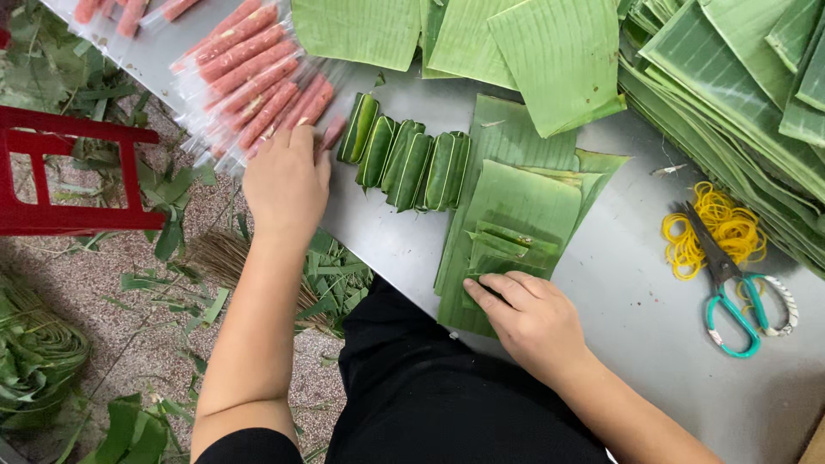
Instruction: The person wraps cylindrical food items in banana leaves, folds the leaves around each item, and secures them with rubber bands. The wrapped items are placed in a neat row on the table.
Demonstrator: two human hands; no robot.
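Sausages (258, 82): left hand (286, 180) flat on them; right hand (526, 316) flat, pinning leaf (516, 215); ease off and it probably springs open.

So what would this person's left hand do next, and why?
Probably close on one pink sausage and carry it over to the leaf pieces. The left hand lies flat on the clear-wrapped sausages, fingers not yet curled, while the right hand presses a small folded leaf strip flat on the stacked leaves, beside five finished green rolls.
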